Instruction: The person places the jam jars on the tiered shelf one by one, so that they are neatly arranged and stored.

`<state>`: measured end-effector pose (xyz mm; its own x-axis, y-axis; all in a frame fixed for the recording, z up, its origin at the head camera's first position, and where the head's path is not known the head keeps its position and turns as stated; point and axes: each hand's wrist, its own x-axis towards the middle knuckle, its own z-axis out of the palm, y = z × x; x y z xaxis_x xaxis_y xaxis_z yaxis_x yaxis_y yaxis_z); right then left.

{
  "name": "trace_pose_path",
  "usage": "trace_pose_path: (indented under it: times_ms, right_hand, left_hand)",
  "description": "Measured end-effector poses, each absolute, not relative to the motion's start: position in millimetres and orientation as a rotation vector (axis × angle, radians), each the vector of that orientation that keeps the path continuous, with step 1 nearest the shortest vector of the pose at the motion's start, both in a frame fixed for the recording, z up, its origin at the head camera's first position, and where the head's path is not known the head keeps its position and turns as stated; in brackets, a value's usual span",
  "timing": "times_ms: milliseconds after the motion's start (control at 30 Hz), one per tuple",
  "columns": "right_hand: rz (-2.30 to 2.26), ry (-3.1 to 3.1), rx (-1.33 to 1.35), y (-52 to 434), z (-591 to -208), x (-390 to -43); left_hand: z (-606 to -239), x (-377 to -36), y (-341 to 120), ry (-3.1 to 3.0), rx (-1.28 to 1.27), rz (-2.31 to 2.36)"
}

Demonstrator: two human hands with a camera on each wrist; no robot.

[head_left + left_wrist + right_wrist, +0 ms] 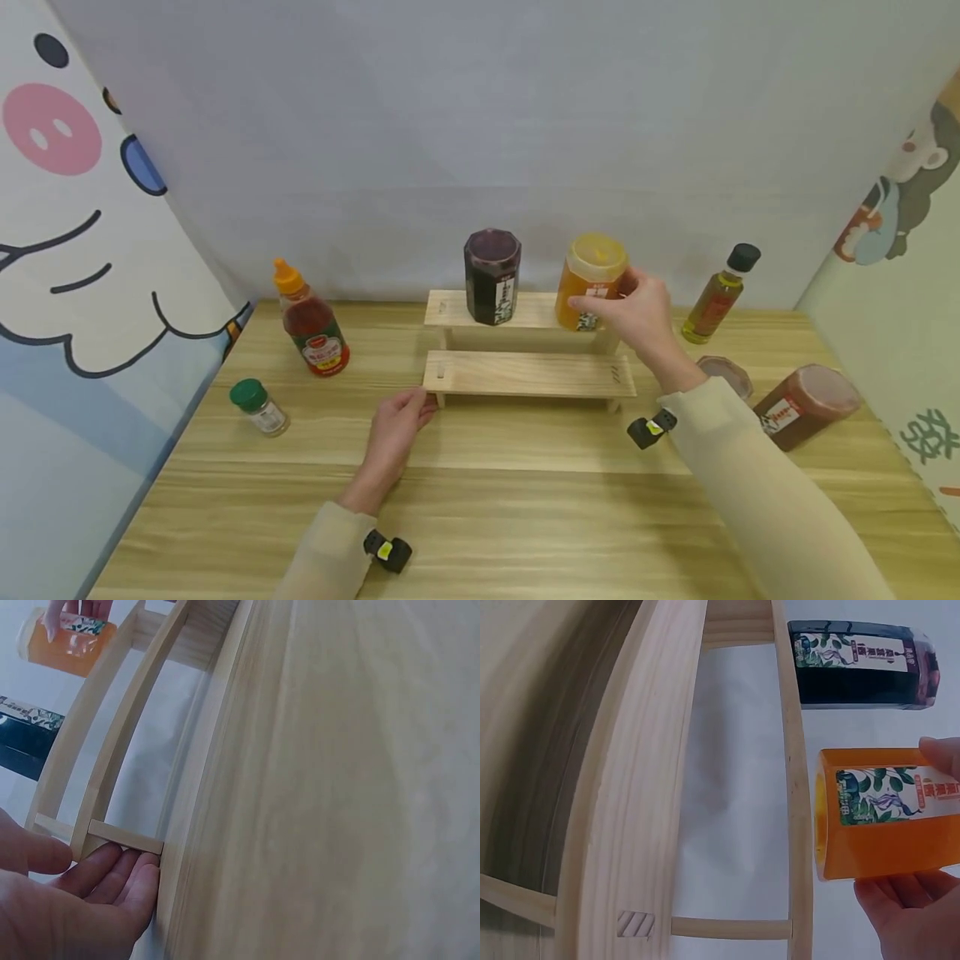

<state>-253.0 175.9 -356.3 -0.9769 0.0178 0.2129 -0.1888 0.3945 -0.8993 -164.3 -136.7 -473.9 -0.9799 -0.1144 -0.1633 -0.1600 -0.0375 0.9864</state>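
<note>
Right hand (637,312) is gripping the orange jar (592,279) of amber stuff, standing on the wooden rack's (525,371) upper step beside the dark jar (491,275). Left hand (397,425), fingers loosely curled, is touching the rack's lower left corner. Wooden table (525,517) is lying beneath; grey wall (480,125) is rising behind.

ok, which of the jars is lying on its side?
The reddish-brown jar at the table's right edge, label facing up. The dark jar stands upright on the rack's top step, and the right hand holds the orange jar upright there.
</note>
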Motion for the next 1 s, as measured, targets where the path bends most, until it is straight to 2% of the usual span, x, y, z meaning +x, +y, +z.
trace_pose_path:
  times_ms: [433,1000]
  right_hand:
    - [1.64,-2.446,0.151,167,-355,-270]
    - [1.75,-2.395,0.223,163,-366,-269]
  left_hand:
    - [-472,-163,-136,2.155,-0.299,2.224]
    - [-473,-163,-136,2.171,-0.31,2.212]
